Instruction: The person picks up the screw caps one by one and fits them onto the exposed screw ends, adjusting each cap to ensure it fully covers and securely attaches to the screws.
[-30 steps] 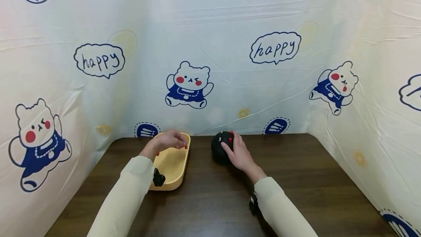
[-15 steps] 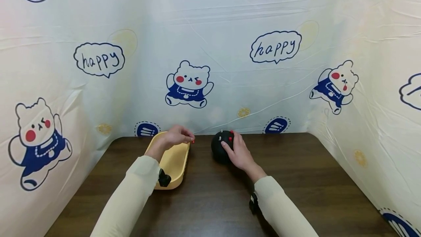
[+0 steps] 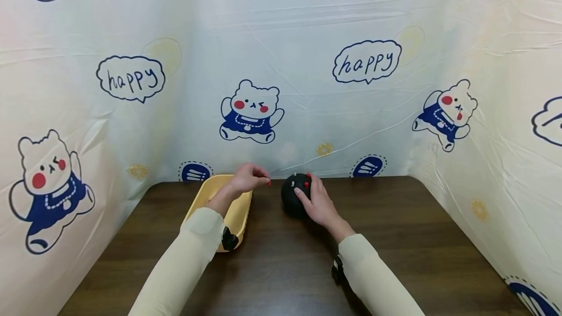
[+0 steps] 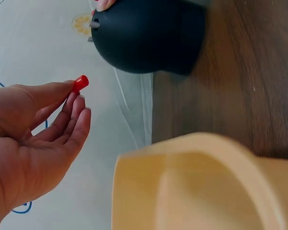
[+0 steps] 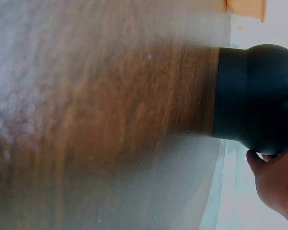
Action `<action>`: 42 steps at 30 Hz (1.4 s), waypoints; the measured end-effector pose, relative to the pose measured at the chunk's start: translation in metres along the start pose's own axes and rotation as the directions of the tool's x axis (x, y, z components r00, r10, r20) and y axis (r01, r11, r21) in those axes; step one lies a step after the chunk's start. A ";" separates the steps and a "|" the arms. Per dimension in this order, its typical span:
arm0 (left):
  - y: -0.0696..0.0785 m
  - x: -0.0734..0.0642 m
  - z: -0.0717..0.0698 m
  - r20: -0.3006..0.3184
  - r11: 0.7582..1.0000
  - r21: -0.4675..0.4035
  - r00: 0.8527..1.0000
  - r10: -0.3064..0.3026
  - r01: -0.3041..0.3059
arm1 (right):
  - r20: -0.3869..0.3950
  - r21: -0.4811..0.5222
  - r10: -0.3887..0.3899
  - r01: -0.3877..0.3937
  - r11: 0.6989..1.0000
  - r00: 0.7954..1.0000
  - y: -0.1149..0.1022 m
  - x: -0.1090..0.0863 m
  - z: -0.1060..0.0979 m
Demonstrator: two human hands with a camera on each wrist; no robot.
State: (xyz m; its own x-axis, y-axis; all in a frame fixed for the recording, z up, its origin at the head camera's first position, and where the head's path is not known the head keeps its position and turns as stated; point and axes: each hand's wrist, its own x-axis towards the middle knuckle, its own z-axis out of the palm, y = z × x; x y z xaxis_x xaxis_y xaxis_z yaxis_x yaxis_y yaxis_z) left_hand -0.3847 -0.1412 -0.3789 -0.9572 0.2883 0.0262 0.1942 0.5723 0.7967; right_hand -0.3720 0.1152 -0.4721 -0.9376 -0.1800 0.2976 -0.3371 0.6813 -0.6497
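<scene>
My left hand (image 3: pixel 248 179) pinches a small red cylindrical cap (image 4: pixel 80 83) between thumb and fingertips; the other fingers bend loosely below it in the left wrist view. To its right, a black ball-shaped stand (image 3: pixel 291 204) with a straight-sided base rests on the table. Threaded metal studs (image 4: pixel 94 24) poke out of its upper part, and red caps (image 3: pixel 307 185) sit near them. My right hand (image 3: pixel 322 207) grips the stand's right side, thumb on the front. In the right wrist view, its fingers are mostly hidden behind the stand. The pinched cap is apart from the stand.
A yellow oblong tray (image 3: pixel 210 188) stands left of the stand, under my left forearm. Its contents are partly hidden. The dark wooden table (image 3: pixel 281 272) ends at a printed curtain (image 3: pixel 303 111) behind the stand.
My left hand has moved right with the red cap, from over the tray to past its right rim, closer to the stand. My right hand and the stand stay put.
</scene>
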 end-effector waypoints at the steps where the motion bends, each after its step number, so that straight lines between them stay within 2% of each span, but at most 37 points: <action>1: 0.001 0.001 0.002 -0.010 1.000 -0.012 1.000 0.003 -0.003 | 0.001 0.000 0.001 -0.001 1.000 1.000 0.000 0.000 0.000; 13: 0.008 0.012 0.024 -0.138 0.997 -0.070 0.990 0.019 -0.029 | 0.017 0.005 0.019 -0.020 1.000 1.000 0.002 0.001 -0.001; 22: 0.013 0.019 0.040 -0.224 0.995 -0.079 0.974 0.043 -0.062 | 0.010 0.004 0.009 -0.009 1.000 1.000 0.004 0.002 0.000; 34: 0.016 0.025 0.055 -0.253 0.986 -0.159 0.967 0.004 -0.046 | 0.013 0.012 0.019 -0.019 1.000 1.000 0.004 0.003 0.001; 42: 0.015 0.030 0.062 -0.303 0.987 -0.146 0.953 0.015 -0.062 | 0.005 0.007 0.014 -0.014 1.000 1.000 0.004 0.001 0.001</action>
State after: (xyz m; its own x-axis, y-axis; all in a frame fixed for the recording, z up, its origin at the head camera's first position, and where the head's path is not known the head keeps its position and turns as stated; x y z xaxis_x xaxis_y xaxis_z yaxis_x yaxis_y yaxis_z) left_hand -0.3973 -0.0762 -0.4032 -0.9743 0.0507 0.2196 0.2195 0.4351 0.8732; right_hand -0.3740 0.1170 -0.4750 -0.9425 -0.1744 0.2849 -0.3248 0.6786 -0.6588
